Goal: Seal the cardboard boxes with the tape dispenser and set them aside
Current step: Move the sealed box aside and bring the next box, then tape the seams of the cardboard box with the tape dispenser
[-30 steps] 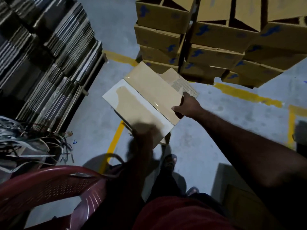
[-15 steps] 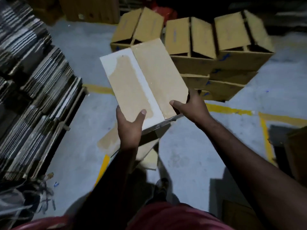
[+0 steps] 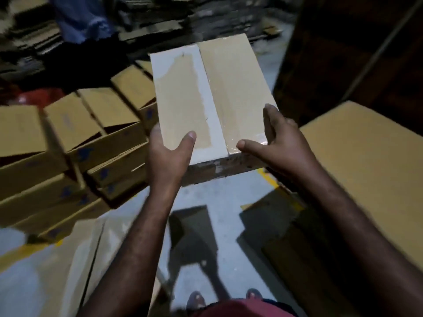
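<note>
Head view, dim and blurred toward the edges. I see the cardboard box (image 3: 212, 97) held in the air in front of the body, above the grey floor (image 3: 229, 236), closed flaps facing up, far end tilted away. A pale glossy tape strip (image 3: 209, 106) runs along the centre seam from the near edge to the far edge; the left flap shows a whitish border round its brown face. Left hand (image 3: 168, 156) grips the near left corner: thumb laid on top of the flap, one finger showing up the left edge, the other fingers hidden under the box, so I cannot tell how they lie. Right hand (image 3: 279, 143) grips the near right corner: thumb flat on top pointing toward the seam, fingers held close together up the right side. To the left, a stack of open boxes (image 3: 75, 143) with blue marks on their sides, flaps standing up. To the right, just beside the right forearm, a large brown carton (image 3: 366, 168). A yellow floor line (image 3: 270, 179) shows under the held box. A flat cardboard sheet (image 3: 75, 259) lies at lower left. Sandalled feet (image 3: 195, 300) at the bottom edge. Piles of flattened cardboard (image 3: 160, 26) fill the back; details there are too smeared to read.
</note>
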A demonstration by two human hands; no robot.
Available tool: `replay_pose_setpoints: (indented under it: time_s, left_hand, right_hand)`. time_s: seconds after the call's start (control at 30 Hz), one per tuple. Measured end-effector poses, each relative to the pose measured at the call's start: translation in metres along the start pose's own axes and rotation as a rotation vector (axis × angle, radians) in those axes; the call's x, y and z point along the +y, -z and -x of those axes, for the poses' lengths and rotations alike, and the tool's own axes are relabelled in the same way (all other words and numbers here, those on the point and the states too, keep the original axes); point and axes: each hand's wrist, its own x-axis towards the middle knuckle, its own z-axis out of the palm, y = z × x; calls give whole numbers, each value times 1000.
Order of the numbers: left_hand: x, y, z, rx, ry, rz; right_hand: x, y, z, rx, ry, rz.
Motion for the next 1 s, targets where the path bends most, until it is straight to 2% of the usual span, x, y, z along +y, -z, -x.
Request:
replay_pose_setpoints:
  time_s: [0.17, 0.33, 0.5, 0.63, 0.77, 0.83, 0.9, 0.93, 1.0]
  left_hand:
    - [48, -99, 8, -282, -88, 9]
    - [92, -208, 53, -555, -213, -53]
    - [105, -315, 109, -855, -287, -139]
    - [97, -372, 151, -1023, -305, -305]
    - [84, -405, 176, -1167, -359, -658]
    - [88, -415, 181, -1128, -523, -860]
    - [101, -416, 189, -1140, -773, -894]
    - [108, -417, 194, -1232, -876, -811]
    - [119, -419, 205, -1518, -1017, -652]
  right_hand:
    - [58, 86, 33, 161, -166, 25]
    - [135, 164, 71, 298, -354, 99]
    - [215, 213, 108, 422, -567, 23]
    - [272, 233, 130, 456, -669, -27]
    - [318, 230, 148, 362, -760, 19]
    - [327, 232, 152, 296, -753, 22]
    - [330, 242, 154, 213, -724, -12]
    - [331, 250, 156, 223, -717, -75]
    - [344, 266, 161, 444, -728, -188]
